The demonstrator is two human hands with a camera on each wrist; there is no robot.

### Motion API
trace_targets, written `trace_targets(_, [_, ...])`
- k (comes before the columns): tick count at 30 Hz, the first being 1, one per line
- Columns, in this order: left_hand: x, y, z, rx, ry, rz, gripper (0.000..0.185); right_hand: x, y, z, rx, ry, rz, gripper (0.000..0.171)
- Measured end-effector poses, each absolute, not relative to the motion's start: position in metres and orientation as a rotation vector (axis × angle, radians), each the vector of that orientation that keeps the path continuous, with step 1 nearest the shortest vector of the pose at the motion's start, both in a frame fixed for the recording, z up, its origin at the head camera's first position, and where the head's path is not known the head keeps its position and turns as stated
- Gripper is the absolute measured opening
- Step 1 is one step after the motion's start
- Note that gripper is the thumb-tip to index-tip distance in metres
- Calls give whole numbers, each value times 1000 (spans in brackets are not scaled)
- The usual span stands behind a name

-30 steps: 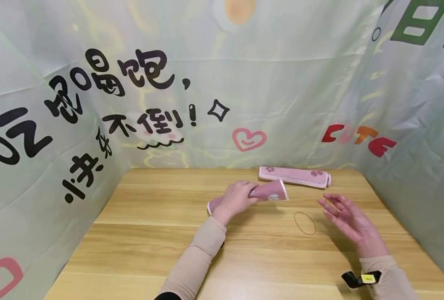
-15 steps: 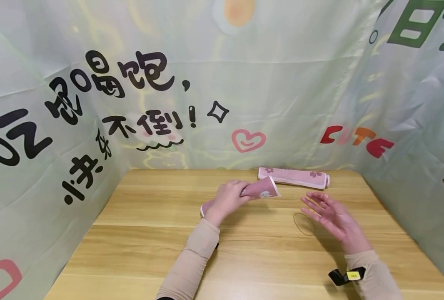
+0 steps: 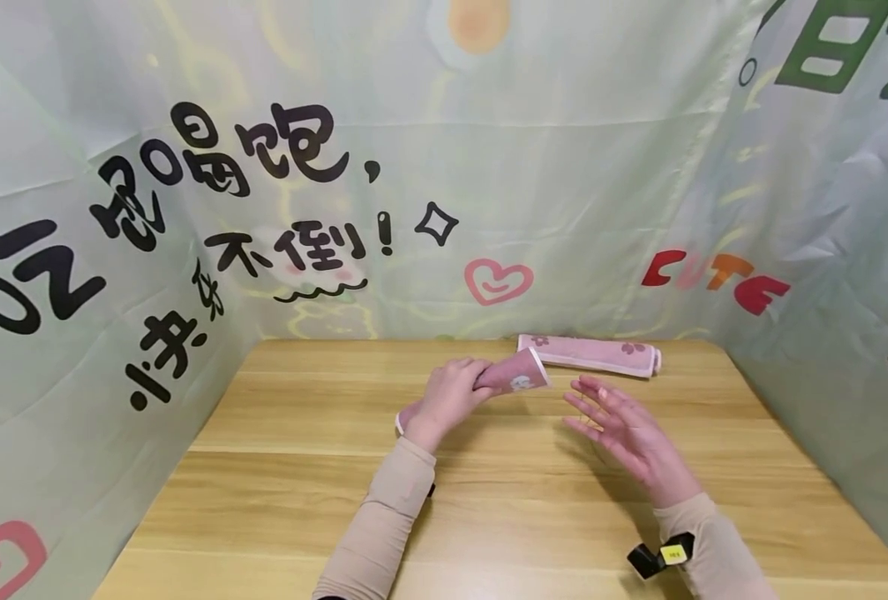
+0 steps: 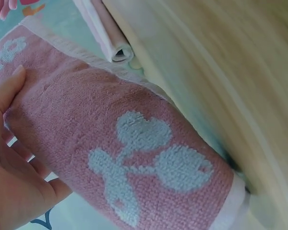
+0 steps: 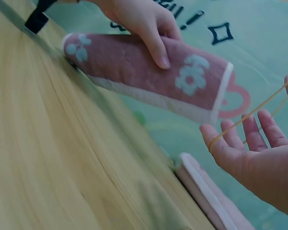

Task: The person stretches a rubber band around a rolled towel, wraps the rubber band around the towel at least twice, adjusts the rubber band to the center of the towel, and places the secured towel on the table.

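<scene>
Head view
L hand (image 3: 451,396): fingers curled round a rolled pink towel (image 3: 515,377), gripping it near the middle; roll tilted, R end raised off the table (image 3: 279,467), L end low by the wrist.
Roll place: mid tabletop, nearer the far edge than the near one.
R hand (image 3: 624,433): palm up, fingers spread wide, just R of the roll's raised end, not touching it.
Rubber band (image 3: 581,408): thin loop, barely visible here across the R fingers.
2nd rolled towel (image 3: 586,354): lies flat along the far edge, R of centre, apart from both hands.
Backdrop (image 3: 264,183): green printed cloth on 3 sides of the table.

L wrist view
L hand (image 4: 14,163): thumb and fingers wrap the roll (image 4: 134,163); pale cherry print faces cam.
2nd towel (image 4: 110,36): end of it seen beyond the held roll.

R wrist view
L hand (image 5: 144,21): clamps the roll (image 5: 153,76) from above; flower print near white-trimmed end.
R hand (image 5: 259,148): fingers straight, wide apart.
Band (image 5: 252,115): stretched taut over R thumb and fingertips.
2nd towel (image 5: 206,194): on table edge below R hand.
</scene>
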State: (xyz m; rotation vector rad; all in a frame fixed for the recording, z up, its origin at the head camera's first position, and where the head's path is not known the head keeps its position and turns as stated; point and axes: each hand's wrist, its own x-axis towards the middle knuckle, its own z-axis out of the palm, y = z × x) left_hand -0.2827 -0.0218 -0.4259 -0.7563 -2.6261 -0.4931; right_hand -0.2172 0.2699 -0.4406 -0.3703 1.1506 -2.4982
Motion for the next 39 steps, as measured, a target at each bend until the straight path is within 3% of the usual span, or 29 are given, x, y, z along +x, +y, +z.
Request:
trace_targets(18, [-284,-27,-425,-695,-2630,-535,39,-219,224,-427,-326,1214,-2494,34])
trace_targets(26, [-285,-25,-426,-692,-2600,-519,38,-223,207,-425,-110,1259,-2609,22])
trace_targets(39, [-284,-21,-428,-760,-2570,-521,36,-235,184,-426,15,1467,-2659,29])
